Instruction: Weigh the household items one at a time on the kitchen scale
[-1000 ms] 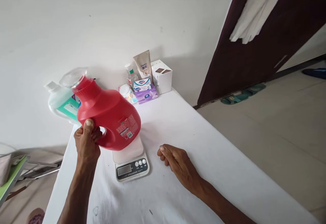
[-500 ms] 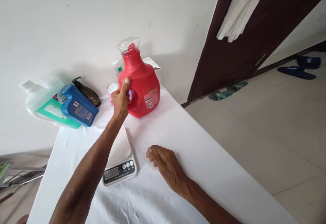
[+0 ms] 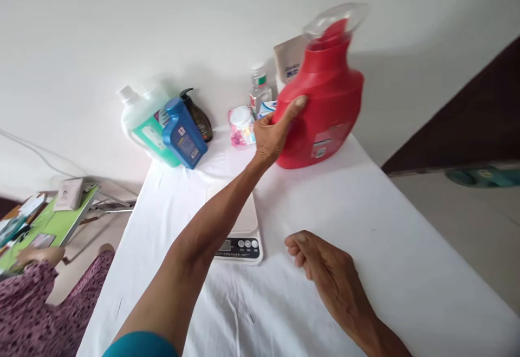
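My left hand (image 3: 278, 132) grips a red detergent jug (image 3: 325, 113) by its handle, toward the table's back right. The jug leans to the right, its top is smeared by motion, and clear plastic film covers its cap. I cannot tell whether its base touches the table. My right hand (image 3: 325, 270) rests near the white tabletop with its fingers curled in and nothing seen in them. Left of that hand lies a white digital kitchen scale (image 3: 244, 224), partly hidden beneath my left forearm, its visible plate bare.
At the back left stand a green liquid jug (image 3: 152, 127), a blue bottle (image 3: 184, 137) and a dark pump bottle (image 3: 199, 116). Wipes (image 3: 242, 124), a clear bottle (image 3: 260, 86) and a pouch (image 3: 289, 62) sit by the wall. Another person (image 3: 32, 303) is beside a green table (image 3: 60, 221) at left.
The red jug has moved right, away from the scale, in my left hand, and tilts more. The view has swung left, bringing in the other person. My right hand keeps its curled shape.
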`<control>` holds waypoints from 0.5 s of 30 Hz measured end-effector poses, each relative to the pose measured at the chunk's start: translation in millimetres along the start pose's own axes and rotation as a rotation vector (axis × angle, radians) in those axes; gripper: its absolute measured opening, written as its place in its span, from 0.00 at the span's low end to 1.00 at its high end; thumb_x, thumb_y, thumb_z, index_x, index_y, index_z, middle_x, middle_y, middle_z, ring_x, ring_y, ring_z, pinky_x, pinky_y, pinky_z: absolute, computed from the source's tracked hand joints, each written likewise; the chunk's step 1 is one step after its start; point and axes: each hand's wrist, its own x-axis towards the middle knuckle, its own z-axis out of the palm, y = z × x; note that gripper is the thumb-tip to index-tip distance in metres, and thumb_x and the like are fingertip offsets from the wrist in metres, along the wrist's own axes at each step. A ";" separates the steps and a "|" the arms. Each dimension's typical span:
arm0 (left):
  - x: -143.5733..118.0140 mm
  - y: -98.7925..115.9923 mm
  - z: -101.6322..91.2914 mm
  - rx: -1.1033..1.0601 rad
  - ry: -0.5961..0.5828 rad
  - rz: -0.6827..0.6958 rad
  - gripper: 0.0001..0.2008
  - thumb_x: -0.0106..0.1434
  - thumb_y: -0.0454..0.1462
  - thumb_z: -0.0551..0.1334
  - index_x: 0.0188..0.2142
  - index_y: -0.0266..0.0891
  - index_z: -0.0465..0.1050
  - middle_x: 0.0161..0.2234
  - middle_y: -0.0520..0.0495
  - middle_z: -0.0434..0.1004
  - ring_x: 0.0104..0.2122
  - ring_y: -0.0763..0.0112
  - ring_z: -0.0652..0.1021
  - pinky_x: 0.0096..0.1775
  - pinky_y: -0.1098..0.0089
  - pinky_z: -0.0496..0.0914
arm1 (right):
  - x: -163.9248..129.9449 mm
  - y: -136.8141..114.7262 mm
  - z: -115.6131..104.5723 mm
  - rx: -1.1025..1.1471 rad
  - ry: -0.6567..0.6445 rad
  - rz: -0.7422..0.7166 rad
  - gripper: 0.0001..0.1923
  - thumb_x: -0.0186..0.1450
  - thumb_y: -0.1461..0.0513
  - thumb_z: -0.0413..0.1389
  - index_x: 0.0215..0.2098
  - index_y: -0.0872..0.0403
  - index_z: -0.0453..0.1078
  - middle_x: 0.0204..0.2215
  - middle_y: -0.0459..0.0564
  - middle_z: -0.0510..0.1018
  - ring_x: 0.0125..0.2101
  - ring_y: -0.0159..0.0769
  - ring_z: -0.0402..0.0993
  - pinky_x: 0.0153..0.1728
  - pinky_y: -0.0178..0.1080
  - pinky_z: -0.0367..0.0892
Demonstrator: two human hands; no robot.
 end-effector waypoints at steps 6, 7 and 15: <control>-5.7 1.6 -37.7 0.264 -0.083 0.226 0.24 0.70 0.52 0.63 0.27 0.37 0.62 0.30 0.49 0.74 0.36 0.72 0.78 0.35 0.65 0.65 | 1.0 3.3 -1.0 -0.023 0.013 0.017 0.34 0.70 0.33 0.48 0.31 0.50 0.77 0.26 0.51 0.77 0.23 0.38 0.70 0.24 0.39 0.70; -6.4 1.3 -51.2 0.314 -0.032 0.330 0.21 0.68 0.50 0.66 0.30 0.37 0.66 0.34 0.46 0.77 0.38 0.70 0.78 0.37 0.65 0.68 | 1.3 3.3 -1.2 -0.023 0.015 0.030 0.34 0.70 0.33 0.48 0.32 0.51 0.77 0.26 0.51 0.77 0.23 0.38 0.70 0.24 0.39 0.70; -17.3 -17.6 -221.8 0.580 0.623 0.615 0.23 0.64 0.46 0.70 0.54 0.41 0.68 0.53 0.38 0.73 0.54 0.55 0.74 0.57 0.53 0.70 | 3.9 1.2 -0.6 -0.041 0.014 0.042 0.35 0.69 0.33 0.49 0.32 0.52 0.78 0.26 0.51 0.77 0.22 0.37 0.69 0.24 0.38 0.70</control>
